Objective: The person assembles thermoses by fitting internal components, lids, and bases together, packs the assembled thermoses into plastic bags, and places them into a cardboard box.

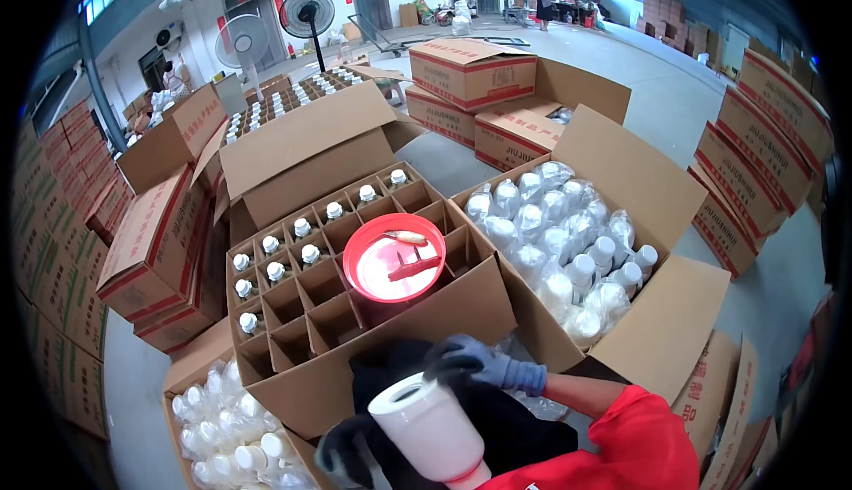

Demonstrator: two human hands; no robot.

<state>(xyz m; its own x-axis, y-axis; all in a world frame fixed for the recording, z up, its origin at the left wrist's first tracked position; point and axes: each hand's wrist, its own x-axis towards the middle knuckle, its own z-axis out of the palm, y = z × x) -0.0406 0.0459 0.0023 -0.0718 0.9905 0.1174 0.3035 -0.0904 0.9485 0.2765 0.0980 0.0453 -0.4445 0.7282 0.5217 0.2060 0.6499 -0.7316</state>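
A white plastic bottle [429,432] is tilted in front of my body, its recessed base facing up and its narrower neck toward me. My right hand [475,366], in a grey-blue glove with dark fingers, is at the bottle's upper edge; whether it grips it is unclear. My left hand [344,454], in a dark glove, is blurred at the bottle's left, its fingers smeared. Just beyond is a divided carton [390,341] with white-capped bottles [302,227] in some cells. A red tub [358,282] rests on its dividers, holding a red piece [414,268] and a small wooden-looking tool [406,237].
At right, an open carton [639,337] holds several plastic-wrapped white bottles [555,241]. Another carton of wrapped bottles [232,414] is at lower left. Stacked printed cartons [750,157] line both sides. Two fans [307,12] and a distant person [544,6] are behind.
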